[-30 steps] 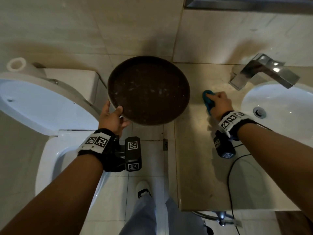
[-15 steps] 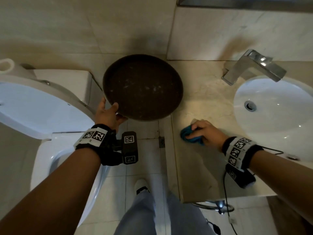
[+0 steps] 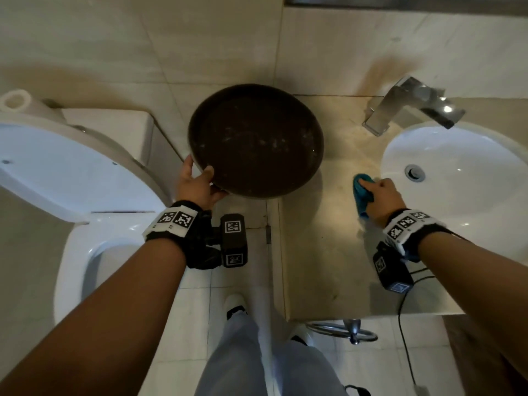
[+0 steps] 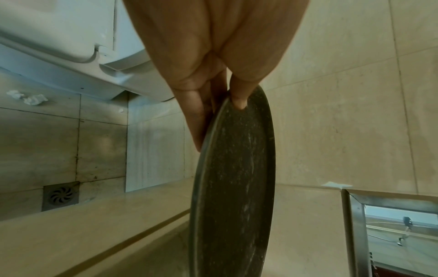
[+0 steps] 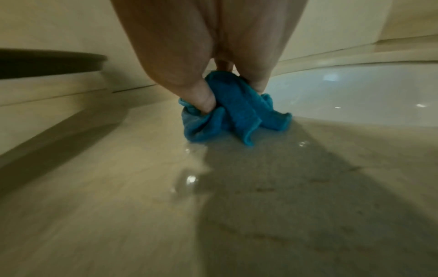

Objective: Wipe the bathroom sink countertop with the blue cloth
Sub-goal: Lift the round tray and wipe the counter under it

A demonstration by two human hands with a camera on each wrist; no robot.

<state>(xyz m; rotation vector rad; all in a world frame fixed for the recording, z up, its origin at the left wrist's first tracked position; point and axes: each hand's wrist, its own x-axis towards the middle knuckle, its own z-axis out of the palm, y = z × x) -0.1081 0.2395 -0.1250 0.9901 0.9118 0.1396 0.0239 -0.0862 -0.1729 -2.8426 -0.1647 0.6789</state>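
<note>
The wiping step itself is in hand. The blue cloth point(image 3: 362, 195) is bunched up and pressed onto the beige stone countertop point(image 3: 323, 261) by the right hand point(image 3: 381, 197), whose thumb and fingers are curled round the folds of the fabric; in the right wrist view the cloth point(image 5: 233, 114) is seen gathered between the thumb and the fingers, with its lower edges spread on the wet, glossy surface. The cloth lies just beside the left rim of the white sink basin point(image 3: 463, 178), in front of the chrome faucet point(image 3: 411, 110) and nearer the person than it.

A round dark tray point(image 3: 255, 141) is gripped at its near edge by the left hand point(image 3: 197, 185), with the thumb laid on the inner face and the fingers behind the rim. It is held out past the countertop's edge farthest from the basin, so that the stretch of stone on that side of the basin is left bare for wiping.

Droplets and a wet sheen are visible on the stone in front of the cloth. For the next move, it is judged that pressure must be kept on the cloth while it is drawn across the parts not yet covered, probably the strip along the basin rim and the area round the faucet base, and that the tray must be held away until that is done.
</note>
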